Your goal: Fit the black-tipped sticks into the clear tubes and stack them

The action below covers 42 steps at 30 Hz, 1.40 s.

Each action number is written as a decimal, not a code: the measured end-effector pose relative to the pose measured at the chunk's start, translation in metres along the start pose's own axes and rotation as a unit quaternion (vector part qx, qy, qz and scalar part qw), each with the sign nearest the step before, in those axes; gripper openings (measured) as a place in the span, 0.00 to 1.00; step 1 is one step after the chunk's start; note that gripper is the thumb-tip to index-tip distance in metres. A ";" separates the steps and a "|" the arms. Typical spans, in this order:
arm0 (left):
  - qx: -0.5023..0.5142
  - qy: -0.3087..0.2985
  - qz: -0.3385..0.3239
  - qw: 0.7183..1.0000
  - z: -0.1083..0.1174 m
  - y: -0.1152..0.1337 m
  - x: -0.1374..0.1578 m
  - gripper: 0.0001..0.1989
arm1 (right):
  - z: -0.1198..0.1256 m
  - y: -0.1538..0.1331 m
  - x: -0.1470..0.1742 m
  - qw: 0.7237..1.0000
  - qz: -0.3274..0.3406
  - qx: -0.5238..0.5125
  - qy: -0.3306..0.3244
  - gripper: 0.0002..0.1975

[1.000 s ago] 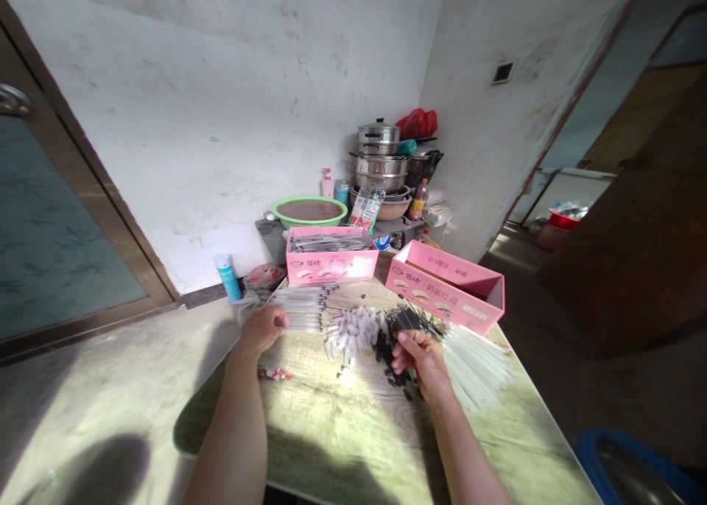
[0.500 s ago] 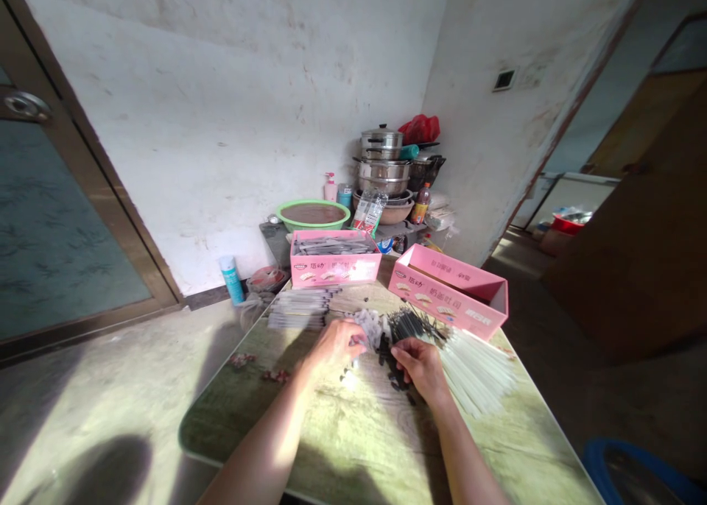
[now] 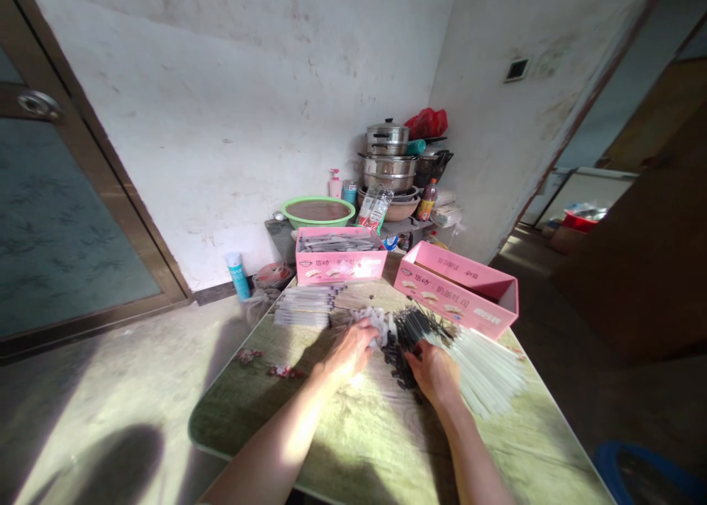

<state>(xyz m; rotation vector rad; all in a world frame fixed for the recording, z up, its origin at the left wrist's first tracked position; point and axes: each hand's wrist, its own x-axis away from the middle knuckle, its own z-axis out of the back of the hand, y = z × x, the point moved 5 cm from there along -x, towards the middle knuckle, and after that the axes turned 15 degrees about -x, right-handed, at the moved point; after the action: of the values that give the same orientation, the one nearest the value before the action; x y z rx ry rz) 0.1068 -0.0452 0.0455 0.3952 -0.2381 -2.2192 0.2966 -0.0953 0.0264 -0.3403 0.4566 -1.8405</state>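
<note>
My left hand [image 3: 352, 352] reaches with bent fingertips closed at the edge of a heap of small whitish translucent pieces [image 3: 377, 319]. What is between them is hidden. My right hand [image 3: 435, 372] has its thumb and fingers drawn together beside small black pieces [image 3: 398, 369]; anything in them is too small to make out. Just beyond and right of it, long whitish sticks [image 3: 491, 372] lie fanned out, with dark ends [image 3: 414, 327] towards the middle. On the left, slim clear packed strips [image 3: 303, 306] with dark tips lie in a row.
A pink box [image 3: 341, 266] full of similar strips stands at the table's back. Another pink box [image 3: 458, 288] stands to the right. Behind are a green basin [image 3: 319, 224], stacked steel pots [image 3: 388, 170] and a bottle [image 3: 426, 202]. The table edge [image 3: 574, 424] runs along the right.
My left hand has moved forward to the whitish heap, its fingers now lower. My right hand has shifted slightly towards the dark stick ends. The view has turned a little left.
</note>
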 end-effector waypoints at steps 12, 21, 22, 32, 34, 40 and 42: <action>0.027 0.078 0.042 0.996 0.003 -0.006 -0.003 0.18 | -0.003 -0.013 0.006 0.997 0.046 0.064 0.017 0.12; 0.211 0.092 0.104 0.968 -0.008 -0.017 -0.007 0.14 | -0.006 -0.014 0.004 0.997 0.048 0.057 0.037 0.14; 0.226 0.093 0.106 0.964 -0.009 -0.019 -0.007 0.13 | -0.006 -0.013 0.004 0.997 0.049 0.051 0.039 0.13; 0.435 0.061 0.106 0.892 -0.021 -0.028 -0.011 0.13 | 0.001 0.004 0.000 0.870 0.070 -0.478 0.097 0.16; 0.464 0.057 0.101 0.878 -0.018 -0.027 -0.011 0.15 | -0.002 0.003 -0.001 0.791 0.048 -0.608 0.053 0.20; 0.500 0.041 0.091 0.860 -0.012 -0.022 -0.009 0.19 | 0.000 -0.003 0.001 0.683 0.006 -0.731 -0.011 0.21; 0.496 0.039 0.092 0.863 -0.012 -0.022 -0.008 0.20 | 0.002 -0.004 0.002 0.675 0.003 -0.738 -0.016 0.21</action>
<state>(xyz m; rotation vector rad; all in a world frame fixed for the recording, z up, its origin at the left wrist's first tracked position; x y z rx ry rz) 0.1006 -0.0256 0.0294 0.9547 -1.3328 -1.7243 0.2936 -0.0963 0.0297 -1.4211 1.8766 -1.0215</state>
